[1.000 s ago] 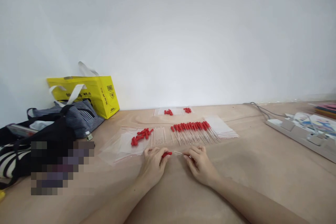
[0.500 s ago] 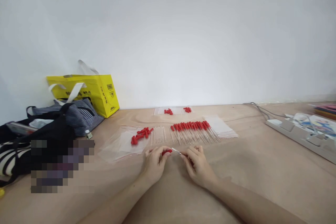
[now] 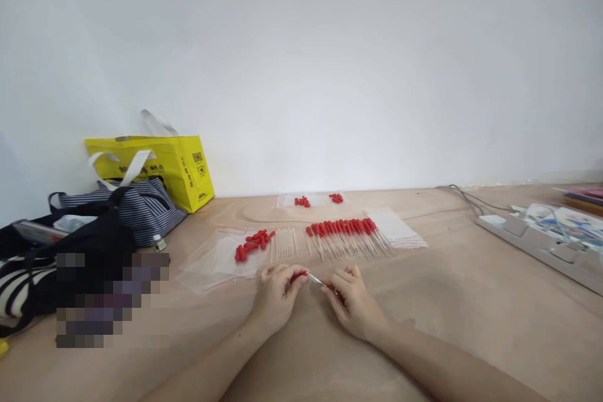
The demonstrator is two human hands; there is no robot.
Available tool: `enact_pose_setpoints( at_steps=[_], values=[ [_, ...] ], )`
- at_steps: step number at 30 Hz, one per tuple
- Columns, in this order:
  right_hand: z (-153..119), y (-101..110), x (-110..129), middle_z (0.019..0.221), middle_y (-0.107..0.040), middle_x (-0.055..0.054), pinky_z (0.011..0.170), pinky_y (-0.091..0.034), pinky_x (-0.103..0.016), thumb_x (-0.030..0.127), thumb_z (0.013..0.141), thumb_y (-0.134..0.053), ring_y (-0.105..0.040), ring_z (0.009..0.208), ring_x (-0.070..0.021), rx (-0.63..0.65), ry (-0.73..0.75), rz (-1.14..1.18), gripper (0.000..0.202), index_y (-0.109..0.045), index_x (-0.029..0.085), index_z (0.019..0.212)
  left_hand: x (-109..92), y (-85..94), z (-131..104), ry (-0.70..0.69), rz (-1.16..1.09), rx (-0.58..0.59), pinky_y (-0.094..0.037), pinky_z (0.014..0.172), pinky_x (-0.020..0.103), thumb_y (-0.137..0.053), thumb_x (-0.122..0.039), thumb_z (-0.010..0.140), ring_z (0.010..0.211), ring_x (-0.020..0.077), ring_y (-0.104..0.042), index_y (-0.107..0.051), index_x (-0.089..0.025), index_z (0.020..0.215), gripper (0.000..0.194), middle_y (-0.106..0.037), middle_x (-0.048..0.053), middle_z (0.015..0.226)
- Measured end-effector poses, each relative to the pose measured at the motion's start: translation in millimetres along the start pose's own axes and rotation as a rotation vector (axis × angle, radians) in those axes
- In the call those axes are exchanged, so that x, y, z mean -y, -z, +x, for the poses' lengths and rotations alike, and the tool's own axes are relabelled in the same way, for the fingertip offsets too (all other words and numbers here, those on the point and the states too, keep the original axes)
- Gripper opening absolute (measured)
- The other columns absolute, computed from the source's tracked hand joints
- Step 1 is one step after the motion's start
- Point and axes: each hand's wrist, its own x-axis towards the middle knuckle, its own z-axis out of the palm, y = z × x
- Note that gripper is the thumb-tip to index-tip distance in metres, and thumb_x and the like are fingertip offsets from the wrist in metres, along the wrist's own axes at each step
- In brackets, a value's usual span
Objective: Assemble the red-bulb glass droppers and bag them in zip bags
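Between the fingers of my left hand [image 3: 277,294] is a red rubber bulb [image 3: 298,276]. A thin clear tube [image 3: 315,279] runs from the bulb to the fingertips of my right hand [image 3: 353,303], which pinch its far end. Beyond my hands lies a row of tubes with red bulbs [image 3: 342,227] on their ends. Several bare clear tubes [image 3: 284,242] rest to the left of that row. Loose red bulbs [image 3: 254,244] form a pile on a clear plastic bag [image 3: 221,257].
Farther back, a bag [image 3: 316,200] holds more red bulbs. White plastic bags [image 3: 398,230] lie right of the row. A yellow bag [image 3: 191,179], striped bag [image 3: 151,210] and black bag [image 3: 89,264] stand left. On the right are a power strip [image 3: 532,245] and cables [image 3: 466,196].
My right hand has shifted slightly left and down. The tube's near end now meets the red bulb in my left hand, where a small gap showed before.
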Motion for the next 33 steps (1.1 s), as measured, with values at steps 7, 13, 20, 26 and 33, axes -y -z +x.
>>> enact_pose_setpoints(
  at_steps=[7, 13, 20, 26, 33],
  values=[
    [1.4, 8.1, -3.3, 0.07, -0.056, -0.001, 0.066, -0.022, -0.028, 0.011, 0.081, -0.038, -0.044, 0.062, -0.0115, 0.022, 0.091, -0.118, 0.022, -0.058, 0.02, 0.083, 3.1, 0.6, -3.0, -0.067, 0.065, 0.013, -0.025, 0.088, 0.041, -0.044, -0.031, 0.082, 0.081, 0.0169, -0.057, -0.061, -0.025, 0.08, 0.019, -0.066, -0.001, 0.079],
    [2.6, 14.7, -9.6, 0.066, -0.053, 0.001, 0.063, -0.017, -0.029, 0.005, 0.072, -0.039, -0.038, 0.056, -0.0099, -0.016, 0.223, -0.26, 0.026, -0.059, 0.02, 0.081, -3.1, 2.1, -6.4, -0.259, 0.121, 0.058, -0.017, 0.089, 0.044, -0.043, -0.022, 0.083, 0.077, 0.0158, -0.054, -0.058, -0.022, 0.079, 0.016, -0.063, -0.003, 0.069],
    [2.2, 8.5, -4.0, 0.063, -0.051, 0.0, 0.06, -0.016, -0.028, 0.011, 0.077, -0.037, -0.036, 0.055, -0.0099, -0.084, 0.226, -0.193, 0.024, -0.059, 0.017, 0.08, -8.7, 2.6, -10.1, -0.357, 0.121, 0.011, -0.015, 0.09, 0.042, -0.042, -0.022, 0.083, 0.076, 0.0147, -0.055, -0.056, -0.021, 0.076, 0.016, -0.063, -0.004, 0.067],
    [1.3, 5.1, -2.7, 0.064, -0.052, 0.0, 0.06, -0.016, -0.028, 0.009, 0.077, -0.036, -0.036, 0.055, -0.0102, -0.046, 0.188, -0.16, 0.024, -0.058, 0.018, 0.077, -10.9, 1.8, -11.7, -0.366, 0.109, 0.014, -0.013, 0.091, 0.041, -0.042, -0.02, 0.083, 0.074, 0.0133, -0.055, -0.055, -0.021, 0.074, 0.016, -0.064, -0.005, 0.068],
    [5.4, 7.4, -6.5, 0.068, -0.056, 0.0, 0.062, -0.017, -0.028, 0.015, 0.083, -0.034, -0.041, 0.058, -0.0104, -0.004, 0.146, -0.118, 0.024, -0.057, 0.018, 0.079, -4.7, 5.4, -4.8, -0.331, 0.121, 0.06, -0.01, 0.092, 0.044, -0.045, -0.026, 0.083, 0.08, 0.0152, -0.055, -0.057, -0.024, 0.082, 0.012, -0.066, -0.005, 0.075]
  ],
)
